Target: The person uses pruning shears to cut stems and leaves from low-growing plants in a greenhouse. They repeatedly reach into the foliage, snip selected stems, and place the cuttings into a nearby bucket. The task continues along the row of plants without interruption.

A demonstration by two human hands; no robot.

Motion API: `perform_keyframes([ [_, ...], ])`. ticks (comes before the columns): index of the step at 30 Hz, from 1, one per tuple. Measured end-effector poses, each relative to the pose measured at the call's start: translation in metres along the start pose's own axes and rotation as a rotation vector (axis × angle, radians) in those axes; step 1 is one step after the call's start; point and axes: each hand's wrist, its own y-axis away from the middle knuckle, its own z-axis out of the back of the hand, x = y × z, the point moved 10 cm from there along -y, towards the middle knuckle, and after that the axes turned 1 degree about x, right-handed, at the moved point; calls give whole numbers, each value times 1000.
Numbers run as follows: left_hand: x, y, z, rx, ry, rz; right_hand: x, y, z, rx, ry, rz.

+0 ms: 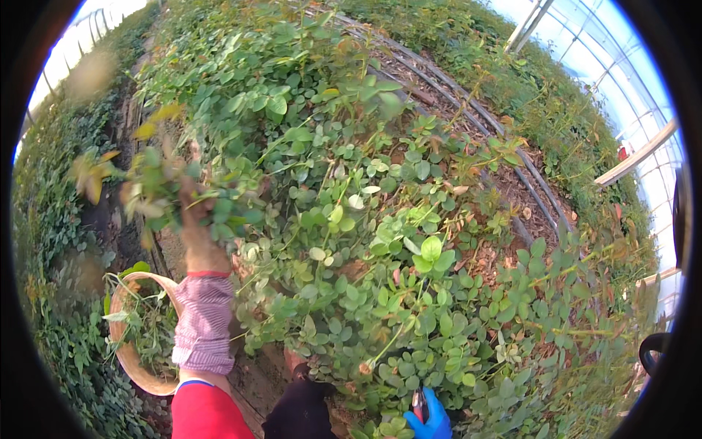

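My left hand [196, 206] is stretched forward at the left, blurred and partly hidden by leaves. It is closed around a bunch of leafy stems [156, 189] with green and yellowish leaves. A checked sleeve cover wraps that forearm. Low in the view, my right hand [433, 420] wears a blue glove and grips pruning shears [420, 407] with red on the handle. Their blades are largely hidden among the leaves of the rose bushes [340, 291]. Below my left hand, beside the forearm, stands a round tan bucket [127, 365] holding green cuttings [151, 335].
Dark pipes [482, 120] run along the bed over wood chips at the right. A dirt path [123, 126] passes on the left. More plant rows [55, 219] flank the bed. A wooden post [639, 153] slants before the greenhouse wall [592, 49].
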Motion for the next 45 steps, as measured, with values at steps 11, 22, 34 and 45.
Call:
perform_keyframes([
  [11, -186, 174, 218, -247, -2334, -76, 141, 54, 3, -31, 381, 412],
  [22, -37, 139, 328, 458, -2375, 1018, 147, 97, 21, -130, 501, 524],
  [34, -221, 271, 256, -379, -1629, -329, 147, 190, 59, -144, 278, 644],
  [45, -89, 453, 291, -9, -1317, 532, 80, 240, 49, -52, 123, 569],
])
